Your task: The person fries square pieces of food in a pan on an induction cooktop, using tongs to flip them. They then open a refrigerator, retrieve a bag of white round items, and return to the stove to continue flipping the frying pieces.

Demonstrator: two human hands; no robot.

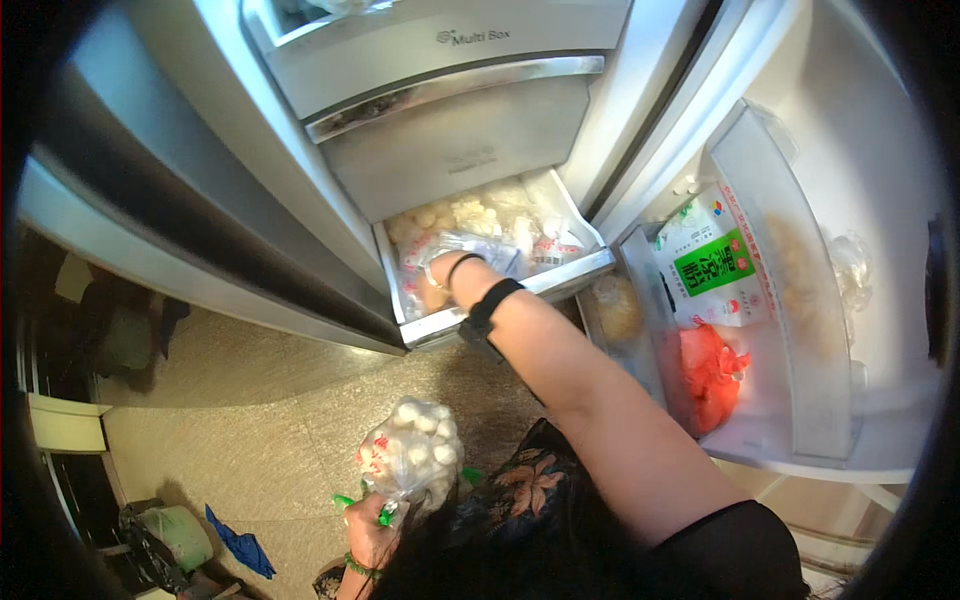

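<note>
My left hand (pixel 365 531) grips the gathered neck of a clear plastic bag of round white balls (pixel 421 446), which bears red printing. Bits of green show around the bag's neck. The bag hangs above the floor, in front of my body. My right hand (pixel 441 279) reaches over the front edge of a pulled-out freezer drawer (pixel 574 268) and down among the plastic bags inside. Its fingers are mostly hidden, so I cannot tell whether they hold anything. Beyond it lie clear bags of pale food pieces (pixel 480 214), and a bag with red printing (pixel 553 251) rests at the right.
The refrigerator door (pixel 892 300) stands open on the right. Its bins hold a white and green packet (pixel 716 262), a red plastic bag (pixel 709 375) and a bag of pale food (pixel 616 306). A closed drawer (pixel 465 142) is above. A blue cloth-like item (pixel 240 541) lies on the floor.
</note>
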